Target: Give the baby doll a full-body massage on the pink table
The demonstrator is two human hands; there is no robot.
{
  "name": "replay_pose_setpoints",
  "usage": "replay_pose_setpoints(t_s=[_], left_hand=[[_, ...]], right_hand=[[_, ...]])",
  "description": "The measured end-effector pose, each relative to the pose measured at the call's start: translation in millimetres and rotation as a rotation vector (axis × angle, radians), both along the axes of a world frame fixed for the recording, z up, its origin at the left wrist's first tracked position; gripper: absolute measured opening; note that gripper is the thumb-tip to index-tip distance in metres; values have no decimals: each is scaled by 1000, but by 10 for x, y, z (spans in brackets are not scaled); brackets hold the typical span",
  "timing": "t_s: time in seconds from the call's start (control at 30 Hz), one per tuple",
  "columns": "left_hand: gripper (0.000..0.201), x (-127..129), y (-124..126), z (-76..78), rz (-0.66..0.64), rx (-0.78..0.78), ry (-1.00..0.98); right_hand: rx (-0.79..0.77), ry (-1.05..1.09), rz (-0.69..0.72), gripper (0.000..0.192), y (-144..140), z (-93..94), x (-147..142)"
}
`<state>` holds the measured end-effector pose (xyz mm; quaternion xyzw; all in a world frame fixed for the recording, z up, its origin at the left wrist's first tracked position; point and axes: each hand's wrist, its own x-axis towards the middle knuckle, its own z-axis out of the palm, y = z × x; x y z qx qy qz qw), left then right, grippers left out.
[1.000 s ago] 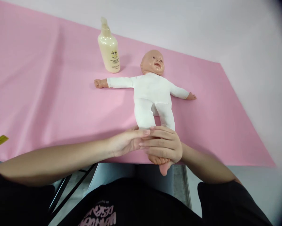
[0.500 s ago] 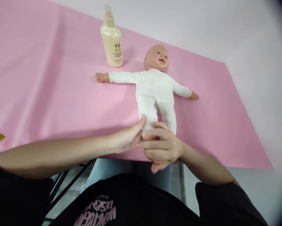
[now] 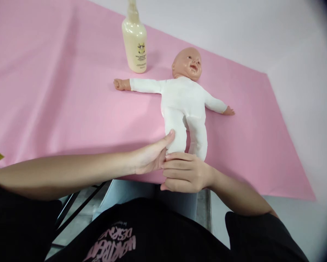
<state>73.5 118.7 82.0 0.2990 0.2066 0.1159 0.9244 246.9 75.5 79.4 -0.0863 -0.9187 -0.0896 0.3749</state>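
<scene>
A baby doll (image 3: pixel 184 103) in a white bodysuit is lying on its back on the pink-covered bench (image 3: pixel 56 91), arms spread wide to either side and its bald head pointing toward the far edge. Its legs are reaching down to the near edge of the bench, where both of the person's hands are meeting. The left hand (image 3: pixel 149 158) is coming in from the left with its thumb pressing against the outer side of the doll's lower leg (image 3: pixel 177 140), the other fingers tucked underneath and hidden, so its grip is closing around that leg. The right hand (image 3: pixel 186 174) is curling just below, fingers stacked and folded together over the spot where the doll's feet are lying; the feet themselves are hidden under it, so its grip is clamping on the doll's foot end. A cream-coloured lotion pump bottle (image 3: pixel 135 42) is standing upright near the doll's outstretched arm, beyond it, apart from both hands.
</scene>
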Motion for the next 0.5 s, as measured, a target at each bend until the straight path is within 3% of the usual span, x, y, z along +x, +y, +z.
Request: replay_pose_setpoints(t_s=[0.2,0.37,0.5], left_hand=[[60,-18,1,20,-34,25,9],[36,-40,10,-39,-58,25,23],[38,-14,-1,-99,-70,-4,44]], right_hand=[[-32,48,73,41,38,-11,18],[4,-1,-30,26,25,13,9],[-57,-56,25,33,5,18,-16]])
